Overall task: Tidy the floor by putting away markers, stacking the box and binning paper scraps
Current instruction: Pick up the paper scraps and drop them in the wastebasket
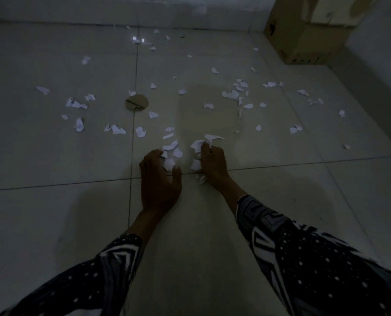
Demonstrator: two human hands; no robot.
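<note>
Both hands were down on the tiled floor (53, 213) in dim light. The left hand (160, 179) lay with fingers curled loosely around a small heap of paper scraps (170, 153), thumb touching them. The right hand (212, 163), just right of that heap, was closed on a crumpled bunch of white scraps (196, 149). More scraps lay scattered beyond the heap, around a round cardboard disc (137, 103). A cardboard box (304, 39) stood far beyond it, to the right, against the wall.
</note>
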